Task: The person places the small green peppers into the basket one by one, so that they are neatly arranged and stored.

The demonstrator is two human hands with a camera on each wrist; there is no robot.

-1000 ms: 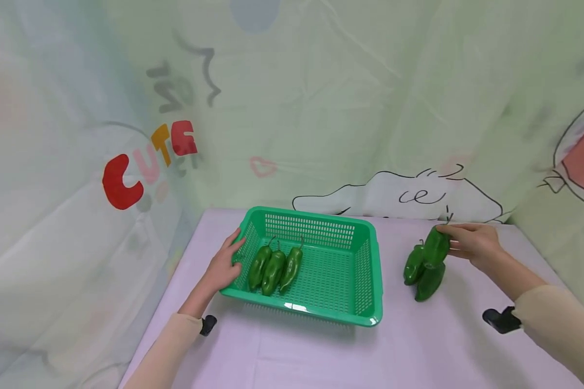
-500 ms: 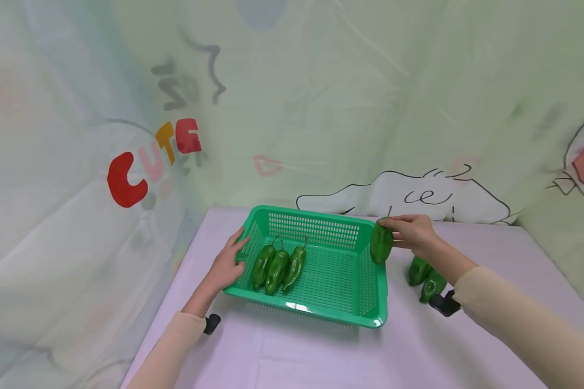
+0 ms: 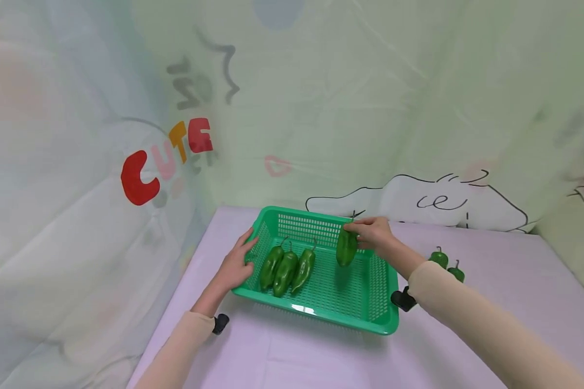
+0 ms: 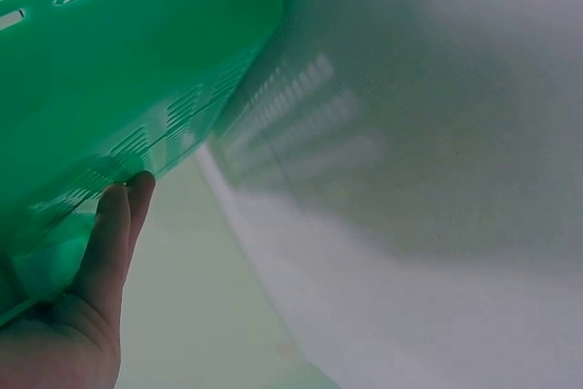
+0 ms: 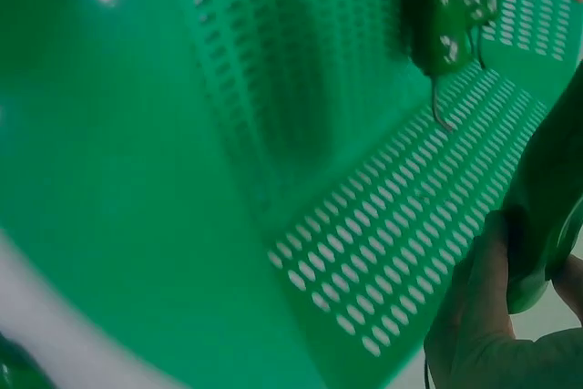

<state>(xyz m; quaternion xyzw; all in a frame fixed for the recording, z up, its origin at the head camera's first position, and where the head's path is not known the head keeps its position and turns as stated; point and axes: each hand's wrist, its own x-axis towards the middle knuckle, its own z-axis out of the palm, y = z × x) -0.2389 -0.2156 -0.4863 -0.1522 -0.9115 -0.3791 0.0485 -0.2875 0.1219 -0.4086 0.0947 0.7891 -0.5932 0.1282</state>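
Note:
My right hand (image 3: 376,235) pinches a long green pepper (image 3: 346,249) near its stem end. The pepper hangs upright over the right half of a green plastic basket (image 3: 316,312), above its floor. In the right wrist view, fingers and thumb close on one end of that pepper (image 5: 547,211). At the basket's left rim, my left hand (image 3: 234,268) holds on with its fingers spread. In the left wrist view, two fingers (image 4: 107,239) lie against the basket's outer wall. Several green peppers (image 3: 285,273) lie side by side in the basket's left half.
Two more green peppers (image 3: 438,257) lie on the pale table (image 3: 448,335) right of the basket, partly hidden by my right sleeve (image 3: 443,286). A printed cloth (image 3: 350,108) hangs behind the table and along its left side.
My right hand has carried the pepper left, from above the other peppers on the table, across the basket's right rim to above its inside. The left hand has stayed at the left rim.

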